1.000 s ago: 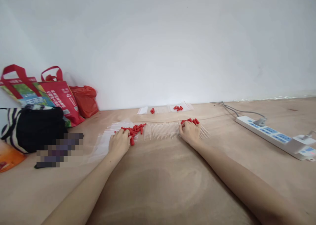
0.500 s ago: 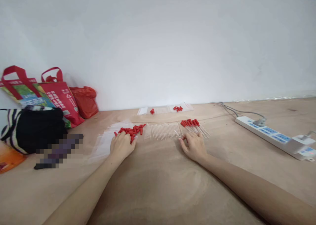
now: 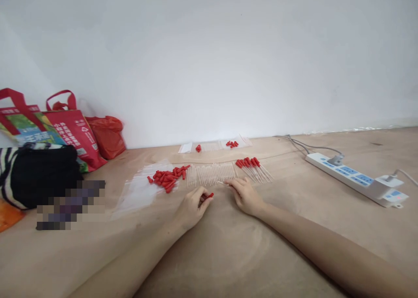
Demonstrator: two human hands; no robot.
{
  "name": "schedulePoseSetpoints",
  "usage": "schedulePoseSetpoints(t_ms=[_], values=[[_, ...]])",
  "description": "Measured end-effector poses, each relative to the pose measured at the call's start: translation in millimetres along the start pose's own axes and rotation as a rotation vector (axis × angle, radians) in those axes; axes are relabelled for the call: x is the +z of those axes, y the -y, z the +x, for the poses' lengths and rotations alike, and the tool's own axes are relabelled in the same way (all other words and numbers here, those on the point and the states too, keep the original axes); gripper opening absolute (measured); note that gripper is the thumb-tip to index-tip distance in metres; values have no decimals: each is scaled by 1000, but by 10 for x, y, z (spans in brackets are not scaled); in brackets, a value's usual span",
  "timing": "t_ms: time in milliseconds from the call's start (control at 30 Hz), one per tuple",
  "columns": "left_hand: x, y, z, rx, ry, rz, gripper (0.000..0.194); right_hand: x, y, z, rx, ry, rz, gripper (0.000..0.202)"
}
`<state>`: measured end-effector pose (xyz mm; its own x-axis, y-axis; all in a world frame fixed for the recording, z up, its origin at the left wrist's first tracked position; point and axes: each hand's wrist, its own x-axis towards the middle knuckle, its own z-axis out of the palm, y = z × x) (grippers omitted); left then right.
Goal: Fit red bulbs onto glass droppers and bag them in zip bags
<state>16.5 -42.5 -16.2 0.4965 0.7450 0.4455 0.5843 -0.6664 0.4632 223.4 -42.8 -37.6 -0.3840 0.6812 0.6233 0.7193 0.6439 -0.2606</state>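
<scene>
Pinched between the fingers of my left hand (image 3: 192, 207) is a red rubber bulb (image 3: 210, 195), its tip pointing right. My right hand (image 3: 248, 197) is closed on the end of a thin glass dropper tube (image 3: 222, 183), which points left toward the bulb; the two are apart. A heap of red rubber bulbs (image 3: 166, 179) lies beyond my left hand, partly on a clear plastic bag (image 3: 135, 193). Between and beyond the hands, a row of bare glass tubes (image 3: 214, 173) lies side by side. Past my right hand are several droppers (image 3: 253, 164) with red bulbs fitted on their tubes.
Near the wall lie plastic bags (image 3: 186, 147) with more tubes and red bulbs. A white power strip (image 3: 352, 176) with plugged-in cables stands at the right. Shopping bags (image 3: 73, 132) and a black cloth bag (image 3: 45, 171) crowd the left side.
My left hand has left the heap and come right and nearer, now with a red bulb in it. My right hand has shifted slightly left and holds a glass tube out to the left.
</scene>
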Motion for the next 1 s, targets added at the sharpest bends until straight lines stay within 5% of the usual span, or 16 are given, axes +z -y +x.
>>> schedulePoseSetpoints(t_ms=[400, 1000], values=[[-24, -5, 14, 29, 15, -4, 12, -71, 155, 41, -134, 122, -7, 17], [-57, 4, 4, 108, -3, -42, 13, -94, 113, 45, -127, 146, 48, 21]])
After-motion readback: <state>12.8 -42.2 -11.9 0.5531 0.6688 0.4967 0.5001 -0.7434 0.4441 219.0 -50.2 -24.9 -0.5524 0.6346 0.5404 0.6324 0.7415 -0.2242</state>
